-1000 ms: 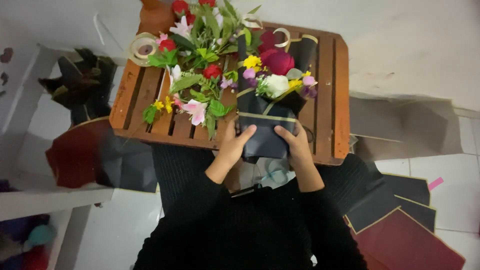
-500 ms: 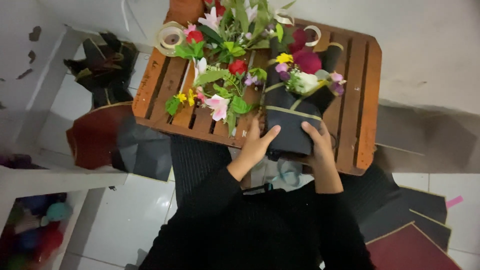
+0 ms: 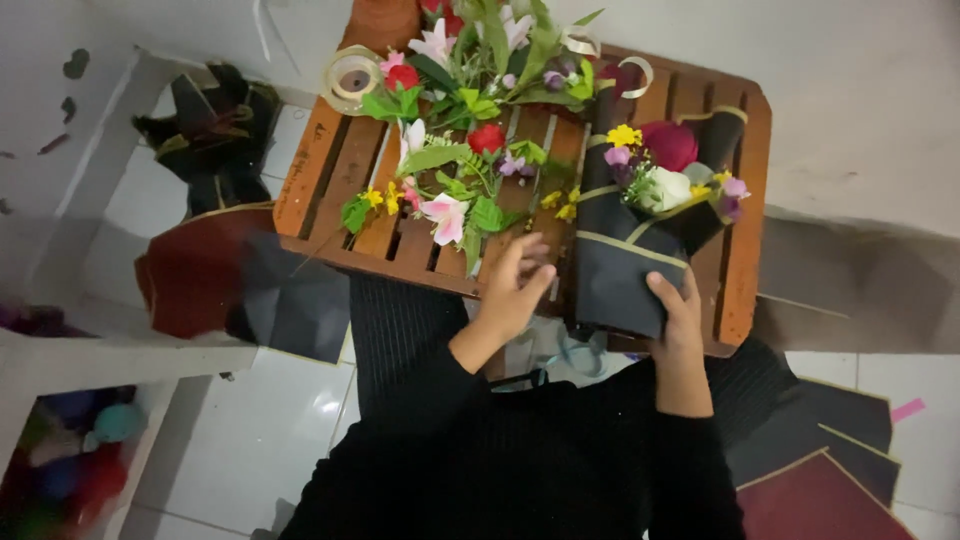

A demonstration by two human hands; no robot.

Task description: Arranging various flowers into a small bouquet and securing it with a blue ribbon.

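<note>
Home craft corner: tiled floor [image 3: 250, 440], slatted wooden table [image 3: 745, 260], loose flowers [image 3: 450, 170].

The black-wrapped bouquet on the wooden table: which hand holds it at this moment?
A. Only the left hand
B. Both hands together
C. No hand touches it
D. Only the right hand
D. The right hand grips the lower end of the black-wrapped bouquet, while the left hand is open beside it over the slatted wooden table, near the loose flowers, apart from the wrap.
</note>
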